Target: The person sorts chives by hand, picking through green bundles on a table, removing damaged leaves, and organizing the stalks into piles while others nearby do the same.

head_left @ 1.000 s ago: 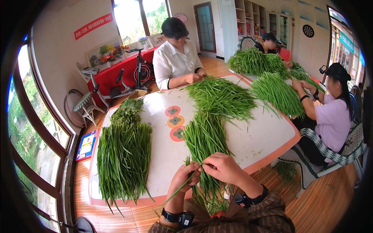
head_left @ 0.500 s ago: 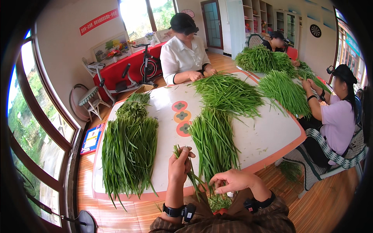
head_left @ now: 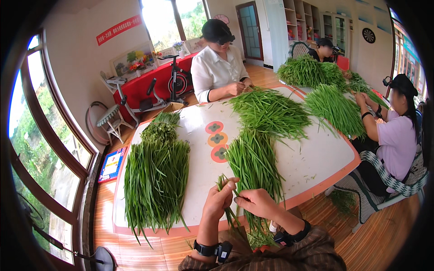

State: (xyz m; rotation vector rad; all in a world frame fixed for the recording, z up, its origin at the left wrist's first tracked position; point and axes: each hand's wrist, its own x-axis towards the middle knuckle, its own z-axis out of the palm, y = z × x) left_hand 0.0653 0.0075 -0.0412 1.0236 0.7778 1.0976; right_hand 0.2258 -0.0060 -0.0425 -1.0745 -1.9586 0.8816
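Observation:
In the head view my left hand (head_left: 219, 199) is closed around a small bunch of long green leafy stalks (head_left: 231, 219), chive-like, that hang below it. My right hand (head_left: 255, 202) pinches at these stalks just right of my left fingers. Beyond my hands lies a thick pile of the same greens (head_left: 253, 167) on the white table (head_left: 203, 165) with an orange border. Another big pile (head_left: 156, 185) lies at the left, with shorter, trimmed-looking greens (head_left: 158, 131) behind it.
A person in white (head_left: 217, 72) handles a pile (head_left: 269, 115) across the table; a person in lilac (head_left: 393, 144) works at another (head_left: 334, 108) on the right; a third (head_left: 322, 52) sits farther back. Windows (head_left: 54, 135), exercise bikes (head_left: 176, 79) and a stool (head_left: 110, 117) surround them.
My right hand was lower and apart from my left half a second ago; it has come up and left to the held stalks. The view has shifted slightly since a second ago.

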